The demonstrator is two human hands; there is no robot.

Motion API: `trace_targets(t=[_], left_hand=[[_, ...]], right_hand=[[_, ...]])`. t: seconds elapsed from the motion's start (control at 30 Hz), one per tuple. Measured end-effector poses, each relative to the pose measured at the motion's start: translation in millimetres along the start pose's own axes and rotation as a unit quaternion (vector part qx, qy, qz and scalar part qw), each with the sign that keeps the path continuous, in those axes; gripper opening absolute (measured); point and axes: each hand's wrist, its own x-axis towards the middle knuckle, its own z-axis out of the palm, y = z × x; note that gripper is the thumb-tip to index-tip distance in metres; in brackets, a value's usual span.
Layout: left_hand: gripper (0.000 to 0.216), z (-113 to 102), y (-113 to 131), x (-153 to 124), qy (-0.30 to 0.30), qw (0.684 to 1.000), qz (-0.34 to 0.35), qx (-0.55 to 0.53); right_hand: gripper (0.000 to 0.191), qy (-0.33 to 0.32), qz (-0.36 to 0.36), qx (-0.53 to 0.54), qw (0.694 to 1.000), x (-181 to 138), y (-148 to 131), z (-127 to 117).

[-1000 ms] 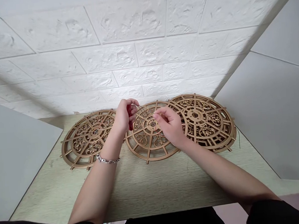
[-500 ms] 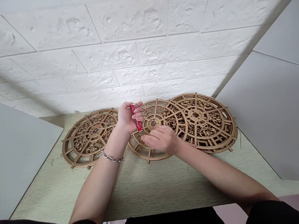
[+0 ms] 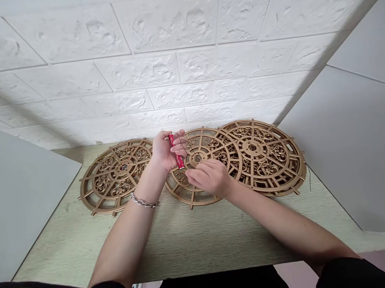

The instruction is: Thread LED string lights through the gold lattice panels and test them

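Around the work: two more carved discs, a table, brick and panels

We see a gold openwork round disc (image 3: 115, 176) at 9 o'clock and a larger gold openwork round disc (image 3: 264, 155) at 3 o'clock on the pale wood-grain tabletop (image 3: 197, 238). At 12 o'clock stands a white embossed brick wall (image 3: 163, 72), with grey flat panels (image 3: 351, 153) at either side, and a black cable (image 3: 32, 287) at 8 o'clock.
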Motion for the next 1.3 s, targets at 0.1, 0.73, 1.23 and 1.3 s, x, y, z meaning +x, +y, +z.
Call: trace_targets(t=[0.1,0.73,1.23,1.3], left_hand=[[0.023,0.1,-0.4,0.1,-0.003,1.000,0.000,0.002],[0.020,-3.0,3.5,0.9,-0.009,0.999,0.005,-0.032],[0.019,-1.2,-0.4,1.7,-0.012,1.000,0.013,-0.023],[0.020,1.9,-2.1,0.8,0.006,0.999,0.036,-0.008]], right_hand=[[0.028,0.002,0.016,0.015,1.000,-1.0,0.6,0.8],[0.022,-0.034,0.068,-0.032,0.997,9.6,-11.5,-9.5],[0.036,-0.148,0.123,-0.050,0.980,6.3,-10.1,-9.5],[0.035,-0.161,0.130,-0.053,0.977,6.2,-10.0,-9.2]])
